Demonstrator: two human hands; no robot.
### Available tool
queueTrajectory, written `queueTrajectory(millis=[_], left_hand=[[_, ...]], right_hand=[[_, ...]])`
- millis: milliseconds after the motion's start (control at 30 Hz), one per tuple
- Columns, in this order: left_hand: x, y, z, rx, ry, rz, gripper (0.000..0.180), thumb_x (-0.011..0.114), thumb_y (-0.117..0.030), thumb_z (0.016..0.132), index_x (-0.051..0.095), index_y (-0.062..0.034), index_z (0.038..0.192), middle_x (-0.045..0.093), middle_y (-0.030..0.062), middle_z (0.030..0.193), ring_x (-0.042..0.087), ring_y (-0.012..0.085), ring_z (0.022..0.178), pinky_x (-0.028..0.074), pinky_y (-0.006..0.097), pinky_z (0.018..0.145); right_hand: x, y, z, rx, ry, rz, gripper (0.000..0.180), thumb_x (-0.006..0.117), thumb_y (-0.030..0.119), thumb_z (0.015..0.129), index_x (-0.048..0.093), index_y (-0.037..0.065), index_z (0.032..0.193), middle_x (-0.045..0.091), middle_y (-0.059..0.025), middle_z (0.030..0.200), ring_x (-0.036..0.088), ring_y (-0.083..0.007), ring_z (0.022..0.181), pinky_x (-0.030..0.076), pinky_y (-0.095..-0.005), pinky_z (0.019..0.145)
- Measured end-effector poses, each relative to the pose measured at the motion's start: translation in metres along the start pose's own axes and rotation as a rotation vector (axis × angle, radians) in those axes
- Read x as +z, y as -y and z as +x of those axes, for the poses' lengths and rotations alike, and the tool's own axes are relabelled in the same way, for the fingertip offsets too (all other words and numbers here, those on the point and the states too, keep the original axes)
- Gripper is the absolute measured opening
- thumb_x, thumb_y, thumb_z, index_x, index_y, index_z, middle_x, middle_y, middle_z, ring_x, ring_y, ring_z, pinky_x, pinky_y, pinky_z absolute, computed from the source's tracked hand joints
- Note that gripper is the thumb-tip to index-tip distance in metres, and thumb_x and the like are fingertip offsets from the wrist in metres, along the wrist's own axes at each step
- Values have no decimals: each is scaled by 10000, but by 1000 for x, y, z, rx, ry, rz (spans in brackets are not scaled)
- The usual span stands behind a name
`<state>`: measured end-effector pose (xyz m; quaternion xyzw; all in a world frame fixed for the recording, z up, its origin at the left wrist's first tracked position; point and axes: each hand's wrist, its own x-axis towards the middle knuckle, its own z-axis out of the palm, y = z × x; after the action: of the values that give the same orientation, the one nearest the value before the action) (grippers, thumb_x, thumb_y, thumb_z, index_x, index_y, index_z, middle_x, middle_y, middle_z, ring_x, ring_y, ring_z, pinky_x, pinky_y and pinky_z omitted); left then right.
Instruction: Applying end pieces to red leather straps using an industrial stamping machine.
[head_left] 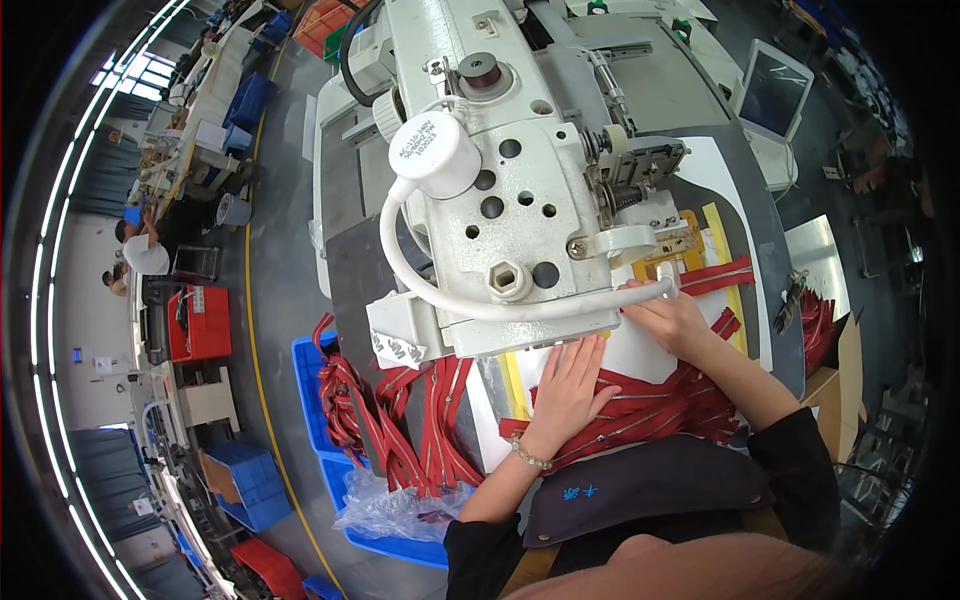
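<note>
A white industrial sewing machine [520,220] fills the middle, its head over the work. My left hand [570,398] lies flat with its fingers stretched forward, the tips at the machine head's front edge. To its right, my right hand [675,322] is bent with its fingers drawn together. A red zipper [715,277] runs in at these fingers, partly hidden by the hand and the machine's white hose [560,308]. Several more red zippers [650,408] with metal teeth lie heaped across the front, by my wrists. What is under the machine head is hidden.
More red zippers [430,430] hang over the table's left side, above a blue bin [400,545] with clear plastic film [390,505]. At right stand a screen [778,90] and a cardboard box [838,390]. Other people work at benches far left.
</note>
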<state>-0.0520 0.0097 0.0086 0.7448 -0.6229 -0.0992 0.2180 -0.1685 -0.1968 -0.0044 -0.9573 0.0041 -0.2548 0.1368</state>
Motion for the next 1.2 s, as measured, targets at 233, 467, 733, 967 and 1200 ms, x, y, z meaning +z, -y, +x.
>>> queueTrajectory(millis=[233, 467, 733, 967, 1200], left_hand=[[0, 1, 0, -3, -2, -6, 738, 692, -377, 780, 430, -1, 1358, 412, 152, 1431, 381, 284, 1326, 292, 440, 1065], [-2, 0, 2, 8, -2, -11, 738, 687, -380, 783, 429, 9, 1354, 413, 158, 1427, 403, 292, 1302, 296, 441, 1063], [-1, 2, 0, 20, -19, -5, 729, 680, -383, 784, 438, 18, 1343, 436, 154, 1405, 455, 290, 1225, 318, 434, 1044], [0, 3, 0, 31, -26, -2, 712, 681, -374, 783, 454, 28, 1324, 458, 160, 1380, 485, 277, 1175, 353, 414, 999], [2, 3, -2, 9, -7, -31, 712, 685, -368, 787, 453, 42, 1321, 477, 164, 1358, 517, 264, 1123, 371, 391, 972]], right_hand=[[-1, 3, -1, 72, 51, 38, 282, 578, 28, 711, 668, -1, 976, 668, -125, 1043, 629, -285, 1051, 526, -396, 869], [-2, 2, 3, -1, -46, -37, 375, 606, 70, 678, 661, 1, 1042, 681, -74, 960, 618, -198, 684, 508, -322, 645], [2, 3, 2, 7, -38, -39, 361, 613, 68, 652, 670, 16, 1005, 662, -79, 871, 636, -231, 751, 524, -343, 674], [5, 1, 0, -7, -77, -35, 313, 623, 72, 642, 681, 17, 944, 652, -80, 836, 644, -250, 777, 530, -348, 709], [5, 1, -1, 15, -48, -26, 253, 639, 63, 647, 695, 29, 891, 648, -80, 823, 642, -253, 774, 530, -344, 711]])
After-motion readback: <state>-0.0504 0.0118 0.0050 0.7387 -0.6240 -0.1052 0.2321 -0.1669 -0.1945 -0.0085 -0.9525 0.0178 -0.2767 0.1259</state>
